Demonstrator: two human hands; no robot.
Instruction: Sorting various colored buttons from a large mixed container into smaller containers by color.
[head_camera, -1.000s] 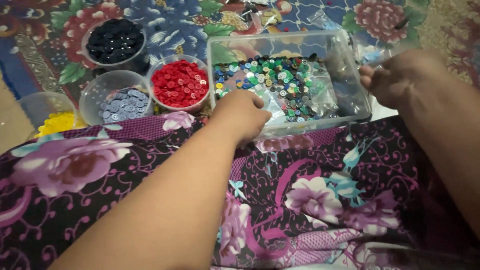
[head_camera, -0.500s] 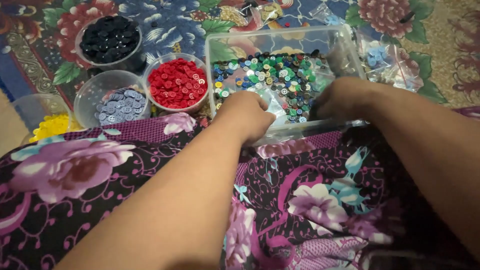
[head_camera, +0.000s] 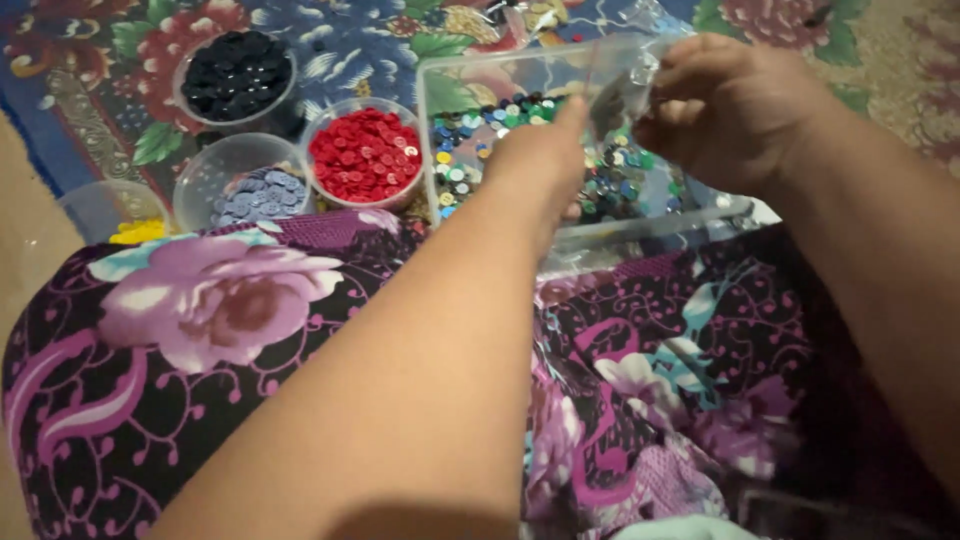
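Note:
A clear rectangular plastic box (head_camera: 470, 75) full of mixed coloured buttons (head_camera: 455, 170) stands just beyond my lap. My left hand (head_camera: 545, 150) reaches over the box, fingers pinching the edge of a small clear plastic bag (head_camera: 612, 90). My right hand (head_camera: 730, 105) grips the same bag from the right, above the box. Both hands hold the bag between them; what is inside the bag is blurred.
Left of the box stand round clear cups: red buttons (head_camera: 362, 155), black buttons (head_camera: 236, 72), grey-blue buttons (head_camera: 255, 190), and yellow ones (head_camera: 135, 230). All sit on a floral cloth (head_camera: 360, 40). My lap is covered by purple floral fabric (head_camera: 220, 300).
My right hand moved left from the box's right side to meet my left hand. Both hands lifted and now hold the clear bag above the box.

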